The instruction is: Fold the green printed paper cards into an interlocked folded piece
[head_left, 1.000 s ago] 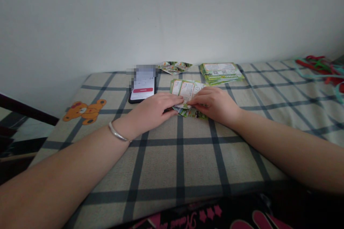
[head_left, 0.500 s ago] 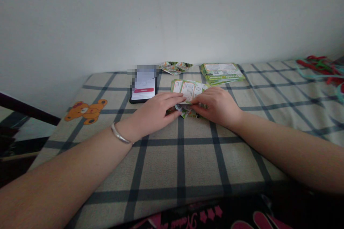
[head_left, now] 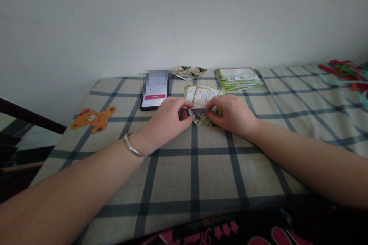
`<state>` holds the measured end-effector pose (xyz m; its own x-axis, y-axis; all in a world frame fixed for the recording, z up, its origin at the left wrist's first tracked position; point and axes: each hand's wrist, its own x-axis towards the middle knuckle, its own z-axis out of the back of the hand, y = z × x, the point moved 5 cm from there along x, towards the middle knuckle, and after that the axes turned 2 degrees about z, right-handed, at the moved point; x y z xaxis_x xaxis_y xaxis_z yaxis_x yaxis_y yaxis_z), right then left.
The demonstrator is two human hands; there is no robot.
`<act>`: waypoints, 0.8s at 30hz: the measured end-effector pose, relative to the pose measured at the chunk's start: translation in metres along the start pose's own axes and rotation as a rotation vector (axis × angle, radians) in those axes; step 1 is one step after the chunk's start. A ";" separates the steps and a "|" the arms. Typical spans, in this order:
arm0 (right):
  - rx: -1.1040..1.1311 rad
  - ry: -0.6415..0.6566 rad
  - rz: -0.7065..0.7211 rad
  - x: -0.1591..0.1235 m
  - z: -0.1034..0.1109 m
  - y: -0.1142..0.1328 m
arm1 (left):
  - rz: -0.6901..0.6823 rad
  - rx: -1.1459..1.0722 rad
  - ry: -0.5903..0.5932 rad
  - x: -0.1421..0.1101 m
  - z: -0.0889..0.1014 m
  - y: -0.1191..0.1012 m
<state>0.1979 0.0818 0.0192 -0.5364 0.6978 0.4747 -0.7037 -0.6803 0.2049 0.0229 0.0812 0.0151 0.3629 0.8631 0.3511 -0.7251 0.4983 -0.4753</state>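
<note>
Between my two hands is a small printed paper card [head_left: 199, 111] with a raised, bent edge facing me. My left hand [head_left: 171, 118], with a silver bangle at the wrist, pinches its left end between thumb and fingers. At the other end my right hand [head_left: 234, 114] pinches it the same way. Right behind and under it lie several green and white printed cards [head_left: 202, 93], partly covered by my fingers. Green patterned paper also shows below my fingertips; I cannot tell whether it is a separate piece.
A phone [head_left: 154, 101] with a lit screen lies left of the cards. Folded green paper pieces [head_left: 188, 72] sit by the wall, and a stack of printed cards [head_left: 238, 76] lies right of them. Red and green cords [head_left: 345, 72] are at far right. A checked cloth [head_left: 172, 183] covers the table.
My left fingers have drawn back from lying over the card into a pinch at its left end. The card's near edge now stands up more. My right hand has barely moved.
</note>
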 end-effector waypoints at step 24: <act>0.679 -0.099 -0.242 0.000 -0.012 -0.017 | -0.155 -0.119 -0.028 -0.006 0.004 -0.013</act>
<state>0.2040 0.0956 0.0052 -0.3351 0.8446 0.4176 -0.3358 -0.5212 0.7846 0.0279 0.0688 0.0228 0.4471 0.7736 0.4491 -0.5870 0.6326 -0.5052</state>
